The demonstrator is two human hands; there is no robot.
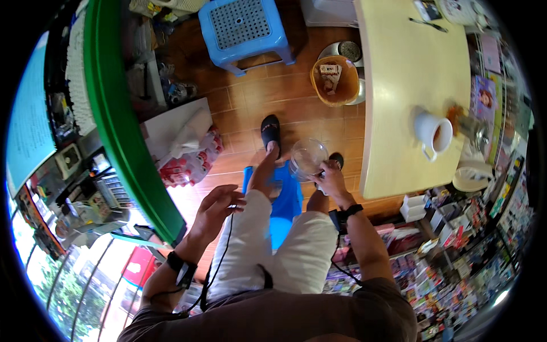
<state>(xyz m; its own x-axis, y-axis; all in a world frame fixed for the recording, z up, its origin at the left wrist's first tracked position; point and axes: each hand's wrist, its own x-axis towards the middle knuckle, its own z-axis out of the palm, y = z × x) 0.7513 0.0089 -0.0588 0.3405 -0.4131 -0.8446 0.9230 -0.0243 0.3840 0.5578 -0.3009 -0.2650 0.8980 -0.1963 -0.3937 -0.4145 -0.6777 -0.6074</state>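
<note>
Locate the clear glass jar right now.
Head view, centre: the clear glass jar is in the right hand, above the knees, left of the pale wooden table.

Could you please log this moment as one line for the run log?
right hand: holds clear glass jar | left hand: open, empty, above the lap | white pitcher: on cream table | person seated

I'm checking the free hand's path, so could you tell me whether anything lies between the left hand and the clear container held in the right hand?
Yes. The person's own raised left knee in white shorts lies between the left hand and the clear container that the right hand holds by its lower edge. Nothing else visible sits between them.
</note>
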